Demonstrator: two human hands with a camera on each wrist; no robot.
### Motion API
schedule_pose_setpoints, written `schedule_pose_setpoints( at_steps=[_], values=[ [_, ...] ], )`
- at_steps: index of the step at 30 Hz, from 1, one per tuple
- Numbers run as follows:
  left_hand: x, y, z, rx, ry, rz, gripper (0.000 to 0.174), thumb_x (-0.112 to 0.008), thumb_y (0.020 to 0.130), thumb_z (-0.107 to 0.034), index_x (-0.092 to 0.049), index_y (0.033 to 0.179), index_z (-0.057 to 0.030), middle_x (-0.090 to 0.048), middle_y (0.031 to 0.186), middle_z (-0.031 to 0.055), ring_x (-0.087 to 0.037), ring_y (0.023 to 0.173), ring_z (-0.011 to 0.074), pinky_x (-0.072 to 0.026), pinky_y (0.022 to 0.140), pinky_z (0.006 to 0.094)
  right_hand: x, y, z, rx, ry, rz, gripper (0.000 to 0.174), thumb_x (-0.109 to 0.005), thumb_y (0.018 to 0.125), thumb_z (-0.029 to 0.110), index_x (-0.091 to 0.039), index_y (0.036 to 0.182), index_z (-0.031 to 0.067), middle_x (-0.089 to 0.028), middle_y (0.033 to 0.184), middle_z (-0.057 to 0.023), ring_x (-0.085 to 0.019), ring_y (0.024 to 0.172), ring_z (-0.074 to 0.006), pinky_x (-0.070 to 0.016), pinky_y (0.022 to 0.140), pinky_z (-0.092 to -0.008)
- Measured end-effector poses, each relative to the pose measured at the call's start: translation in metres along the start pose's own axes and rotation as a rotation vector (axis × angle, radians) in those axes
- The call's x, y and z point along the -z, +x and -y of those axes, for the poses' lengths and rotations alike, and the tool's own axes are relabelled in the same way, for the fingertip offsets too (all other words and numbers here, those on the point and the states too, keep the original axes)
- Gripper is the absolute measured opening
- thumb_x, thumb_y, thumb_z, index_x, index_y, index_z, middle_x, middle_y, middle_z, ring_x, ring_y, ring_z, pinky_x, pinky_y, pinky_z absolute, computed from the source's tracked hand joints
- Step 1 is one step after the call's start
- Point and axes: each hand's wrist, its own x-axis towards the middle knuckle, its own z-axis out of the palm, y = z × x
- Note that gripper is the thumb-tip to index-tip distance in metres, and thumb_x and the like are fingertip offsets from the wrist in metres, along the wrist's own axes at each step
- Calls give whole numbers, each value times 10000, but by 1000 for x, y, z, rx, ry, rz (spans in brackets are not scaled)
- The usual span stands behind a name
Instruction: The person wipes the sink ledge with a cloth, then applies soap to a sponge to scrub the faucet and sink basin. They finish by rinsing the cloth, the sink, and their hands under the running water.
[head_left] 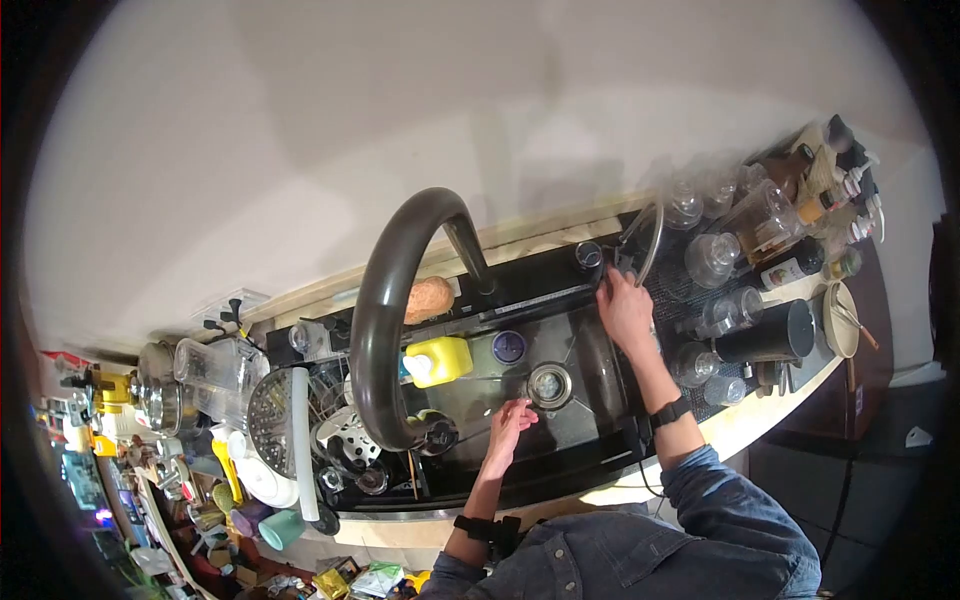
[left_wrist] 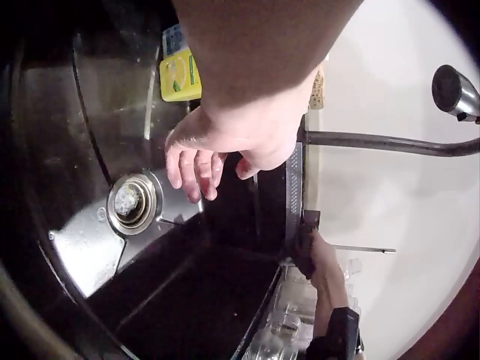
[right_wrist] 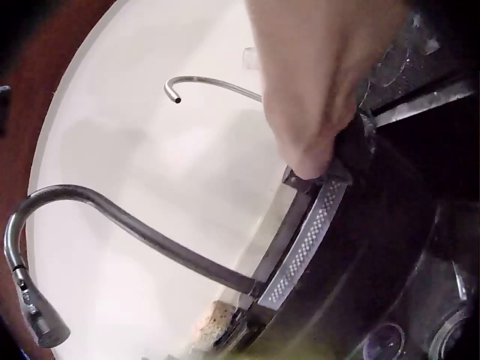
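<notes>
Left hand [head_left: 510,420] is held relaxed, fingers loose, just beside the drain [head_left: 549,384]. Right hand [head_left: 625,305] is closed around a dark fitting [right_wrist: 352,150] on the sink [head_left: 540,295] rim, which is best turned gently.

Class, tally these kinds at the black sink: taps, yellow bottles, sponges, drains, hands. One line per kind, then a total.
Taps: 2, big curved tap, thin spout
Yellow bottle: 1
Sponge: 1
Drain: 1
Hands: 2, left hand, right hand
Total: 7
</notes>
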Motion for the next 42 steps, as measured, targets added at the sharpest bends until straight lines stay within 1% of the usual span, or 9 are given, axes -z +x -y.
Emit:
schedule_pose_setpoints(
  at_steps=[6,12,17,21,30,34,37,40,42],
  values=[
    [-21,16,-4,73,59,37,348,-520,904,-355,-597,1045,-47,-623,812,41,-599,781,131,-459,716,266,5,-9,27,-55,36,50,163,-607,766,155,-600,842,10,-596,692,-185,-600,644,-341,-472,619,-429],
    [-29,24,-5,0,86,133,304,-487,934,-279,-589,1079,-31,-633,822,49,-599,766,125,-455,705,252,-23,-6,65,43,61,24,373,-600,756,172,-602,1089,4,-579,736,-130,-589,696,-276,-450,659,-376],
    [-20,18,-18,41,179,66,348,-489,930,-335,-580,1089,-39,-629,826,48,-611,802,140,-449,733,252,-23,1,64,60,4,37,355,-585,779,200,-608,1087,26,-575,729,-114,-598,691,-258,-445,669,-388],
    [1,4,-18,47,137,33,413,-510,907,-391,-570,1090,-26,-612,834,60,-613,828,158,-450,749,263,0,-10,28,108,11,87,283,-592,777,209,-640,1051,165,-575,734,-96,-589,689,-251,-430,669,-375],
    [35,-18,7,62,54,-63,399,-494,914,-389,-574,1088,-39,-618,842,65,-617,821,162,-456,745,274,15,-16,-3,35,-60,-14,271,-584,783,153,-624,1049,122,-545,769,-123,-576,705,-283,-432,644,-392],
    [31,-21,11,55,54,-55,384,-500,907,-372,-572,1084,-39,-620,843,75,-625,833,177,-461,763,275,20,-1,0,-193,127,-192,318,-546,832,146,-565,1143,82,-564,804,-173,-577,727,-350,-459,645,-447],
    [22,-22,12,61,55,-29,373,-497,912,-361,-573,1081,-37,-619,850,75,-622,837,171,-460,768,274,25,13,30,-6,220,-229,343,-553,849,140,-539,1187,81,-544,824,-170,-565,747,-343,-458,642,-431],
    [9,-18,5,39,82,0,372,-491,917,-362,-576,1078,-38,-615,863,73,-613,840,161,-457,772,273,3,29,43,-77,132,-85,202,-569,840,157,-577,1012,51,-524,804,-153,-565,727,-335,-467,628,-429],
    [6,-12,2,14,92,1,375,-496,916,-366,-579,1074,-37,-616,868,68,-611,833,154,-457,764,275,-1,28,53,103,91,-66,164,-592,801,149,-579,924,41,-534,787,-143,-573,696,-316,-460,626,-423]
  ],
)
